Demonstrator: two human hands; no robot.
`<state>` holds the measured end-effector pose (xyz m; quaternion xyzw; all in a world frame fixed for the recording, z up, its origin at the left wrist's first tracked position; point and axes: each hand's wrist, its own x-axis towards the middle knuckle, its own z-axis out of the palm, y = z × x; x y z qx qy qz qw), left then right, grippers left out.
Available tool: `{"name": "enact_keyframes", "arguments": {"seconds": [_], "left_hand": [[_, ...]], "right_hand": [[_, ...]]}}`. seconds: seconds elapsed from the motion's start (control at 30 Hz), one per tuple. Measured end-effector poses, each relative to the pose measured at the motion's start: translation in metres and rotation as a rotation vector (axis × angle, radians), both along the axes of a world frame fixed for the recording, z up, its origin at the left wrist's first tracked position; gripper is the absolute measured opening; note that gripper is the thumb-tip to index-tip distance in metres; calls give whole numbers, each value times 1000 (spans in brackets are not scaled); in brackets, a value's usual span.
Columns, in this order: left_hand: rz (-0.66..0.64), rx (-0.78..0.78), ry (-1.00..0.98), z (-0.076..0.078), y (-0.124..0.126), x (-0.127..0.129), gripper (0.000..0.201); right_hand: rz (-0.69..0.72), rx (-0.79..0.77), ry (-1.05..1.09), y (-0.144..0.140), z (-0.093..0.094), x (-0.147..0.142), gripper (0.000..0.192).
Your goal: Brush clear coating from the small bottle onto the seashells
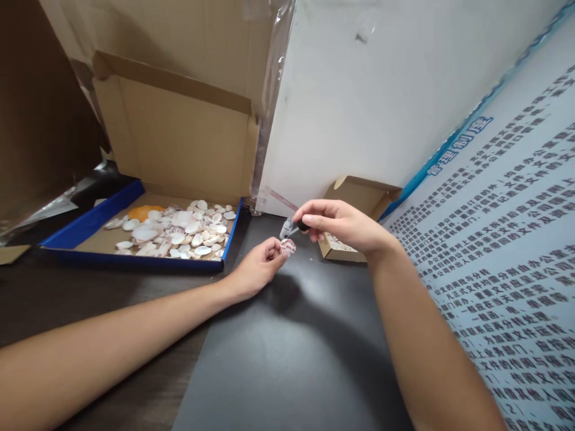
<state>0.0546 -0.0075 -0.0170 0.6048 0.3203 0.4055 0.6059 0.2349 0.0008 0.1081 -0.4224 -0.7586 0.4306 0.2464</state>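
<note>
shell (288, 246) pinched at left hand (257, 267) fingertips, just above dark mat (287, 353) | right hand (344, 225) closed round small tool (291, 227), tip just over shell | box (148, 236) of shells close on left, small carton (354, 206) right behind right hand, wall (381, 102) close beyond | bare mat toward viewer

Shell (288, 246): small, rounded, pale with purplish-pink mottling. Pinched at the fingertips of the left hand (258, 267), standing on edge with its patterned face toward the camera, raised just above the dark bench (287, 359).

Tool (291, 226): short, with a black body and a pale grey tip. Gripped in the fingers of the right hand (344, 224), tilted down-left, its tip just above the shell's upper edge; contact cannot be told.
</note>
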Motion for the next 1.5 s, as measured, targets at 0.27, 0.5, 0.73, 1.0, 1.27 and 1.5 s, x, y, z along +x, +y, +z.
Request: {"name": "enact_keyframes", "arguments": {"seconds": [0.27,0.5,0.73,1.0,1.27,1.5], "left_hand": [[17,17,32,-2,1,-1,32],[6,20,25,-2,1,-1,28],[18,45,61,-2,2,-2,30],[-8,20,57,2,-1,-3,30],[-16,-40,28,7,-3,-3,26],[-25,-89,-3,8,-3,-4,25]], "right_hand": [[13,46,-110,1,-6,-9,23],[110,-56,-90,-1,-2,-8,24],[-32,80,-73,-2,-2,-11,24],[153,-80,-127,-6,1,-8,24],[86,2,-132,-5,0,-11,25],[-206,207,-57,-2,4,13,21]]}}
